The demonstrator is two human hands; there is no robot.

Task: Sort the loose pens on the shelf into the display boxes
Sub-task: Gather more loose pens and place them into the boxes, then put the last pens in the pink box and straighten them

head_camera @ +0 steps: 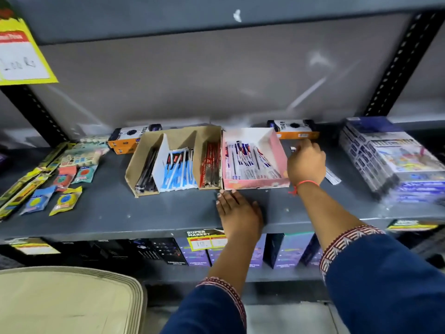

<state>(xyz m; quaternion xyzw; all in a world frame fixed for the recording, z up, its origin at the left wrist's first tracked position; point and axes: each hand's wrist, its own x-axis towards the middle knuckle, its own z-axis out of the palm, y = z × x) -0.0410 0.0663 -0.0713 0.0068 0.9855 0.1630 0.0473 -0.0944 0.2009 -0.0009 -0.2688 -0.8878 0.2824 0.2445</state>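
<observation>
Grey shelf (108, 213): left hand (238, 213) flat, empty, at 6 o'clock of pink box (255, 183). Right hand (305, 162) at its 3 o'clock; grip unclear. Loose pen (333, 175) beside wrist. Cardboard box (178, 138) at 9 o'clock.

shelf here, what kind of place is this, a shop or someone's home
Most likely a shop's stationery aisle: a "super market" price tag on the shelf edge, a yellow price sign, and pens sorted into a cardboard display box.
</observation>
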